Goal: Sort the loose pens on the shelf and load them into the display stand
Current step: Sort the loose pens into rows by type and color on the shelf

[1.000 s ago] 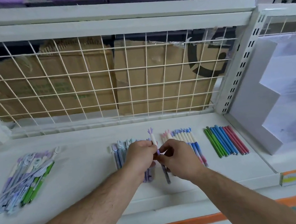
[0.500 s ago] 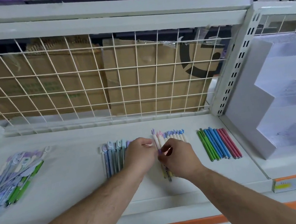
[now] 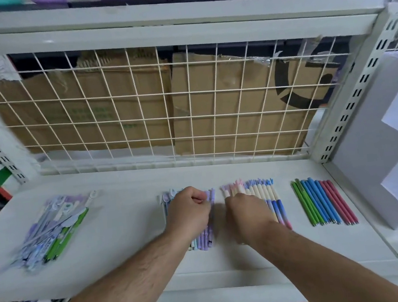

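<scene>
We are judging the sorting step to be in hand; loading is not yet begun. At the left of the shelf [image 3: 128,236], a loose heap of mixed pens [image 3: 51,231] is lying unsorted.

Right of it and well apart, our left hand [image 3: 188,210] is resting knuckles-up on the purple row [image 3: 208,235]. Its fingers are curled tight, with the thumb against the forefinger. We cannot tell whether it is pinching a pen or merely pressing the row.

Just beside it, our right hand [image 3: 247,210] is bearing down on the left part of the cream-topped row [image 3: 269,192]. Its fingers are bending over the barrels and hiding their tips, so we cannot tell its grasp either.

Further right, the green, blue and red row [image 3: 323,200] is lying untouched. At the right end, the white stepped display stand [image 3: 370,153] is standing with no pens showing in it.

We are judging that the next move calls for squaring both middle rows, then drawing another pen from the left heap.
</scene>
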`<state>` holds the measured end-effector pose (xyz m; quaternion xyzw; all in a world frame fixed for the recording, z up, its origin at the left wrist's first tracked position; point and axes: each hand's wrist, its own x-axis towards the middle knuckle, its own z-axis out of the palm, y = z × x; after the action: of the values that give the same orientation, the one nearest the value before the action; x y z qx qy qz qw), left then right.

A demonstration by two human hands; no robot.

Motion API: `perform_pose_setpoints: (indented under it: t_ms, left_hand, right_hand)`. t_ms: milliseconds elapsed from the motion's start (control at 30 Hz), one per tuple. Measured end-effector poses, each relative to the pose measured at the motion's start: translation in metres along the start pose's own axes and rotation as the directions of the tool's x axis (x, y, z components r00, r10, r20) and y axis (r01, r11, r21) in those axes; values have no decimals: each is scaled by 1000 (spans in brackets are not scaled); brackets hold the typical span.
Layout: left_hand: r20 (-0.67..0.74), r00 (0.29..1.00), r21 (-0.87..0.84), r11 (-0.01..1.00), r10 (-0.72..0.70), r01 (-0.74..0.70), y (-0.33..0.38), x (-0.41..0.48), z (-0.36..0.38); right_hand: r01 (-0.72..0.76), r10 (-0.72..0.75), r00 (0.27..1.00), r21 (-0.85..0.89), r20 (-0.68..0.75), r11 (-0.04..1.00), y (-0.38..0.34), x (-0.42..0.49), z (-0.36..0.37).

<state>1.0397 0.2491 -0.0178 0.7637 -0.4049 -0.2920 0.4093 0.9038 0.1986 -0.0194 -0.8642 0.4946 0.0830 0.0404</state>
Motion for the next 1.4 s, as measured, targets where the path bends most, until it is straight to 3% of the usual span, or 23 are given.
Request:
perform_pose_setpoints:
  t_ms: [267, 500, 833, 1033, 1200, 1400]
  left_hand:
    - [4, 999, 80, 996, 50, -50, -12, 3, -20]
    - [65, 975, 437, 872, 212, -219, -42, 7, -64]
    - [51, 976, 747, 640, 214, -179, -102, 15, -148]
    - [-55, 983, 871, 489, 178, -39, -133, 31, -204]
    - [-99, 994, 893, 446, 52, 66, -149, 42, -234]
    - [-39, 995, 886, 464, 97, -11, -152, 56, -235]
  right_hand:
    - [2, 11, 983, 68, -185, 998, -18, -1, 5]
    - [104, -64, 907, 73, -415, 992, -63, 6, 4]
    - [137, -62, 889, 133, -454, 982, -152, 26, 12]
    - [151, -71, 894, 147, -442, 978, -192, 29, 10]
    - [175, -90, 901, 164, -424, 971, -209, 29, 7]
    - [187, -79, 893, 205, -442, 961, -214, 34, 4]
